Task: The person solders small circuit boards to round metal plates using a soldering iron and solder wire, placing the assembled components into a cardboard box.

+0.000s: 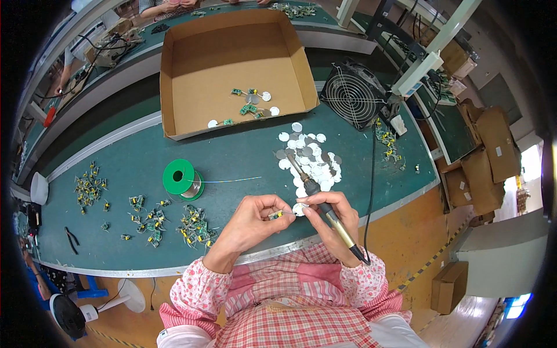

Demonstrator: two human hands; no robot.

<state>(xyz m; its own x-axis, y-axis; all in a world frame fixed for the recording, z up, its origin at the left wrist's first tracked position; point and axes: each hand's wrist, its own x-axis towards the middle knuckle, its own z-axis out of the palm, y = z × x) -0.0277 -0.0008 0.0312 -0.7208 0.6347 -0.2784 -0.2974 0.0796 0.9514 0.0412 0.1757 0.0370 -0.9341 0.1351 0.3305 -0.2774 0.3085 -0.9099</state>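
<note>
My left hand (pixel 252 223) pinches a small circuit board (pixel 277 214) with a yellow part, close above the bench's front edge. Facing it, my right hand (pixel 339 220) has a round white disc (pixel 299 209) between thumb and finger, its edge meeting a thin wire from the board. A soldering iron (pixel 312 187) also lies in my right hand, its tip angled forward over a heap of white and grey discs (pixel 313 155). To the left stands a green spool of solder wire (pixel 181 178), its loose end stretching to the right.
A cardboard box (pixel 203 113) holding several boards with discs stands at the back. Beside it are a black fan (pixel 351 95) and the iron's cord (pixel 372 185). Boards lie in piles (pixel 196 226) on the left, near pliers (pixel 71 240). Other people sit beyond the bench.
</note>
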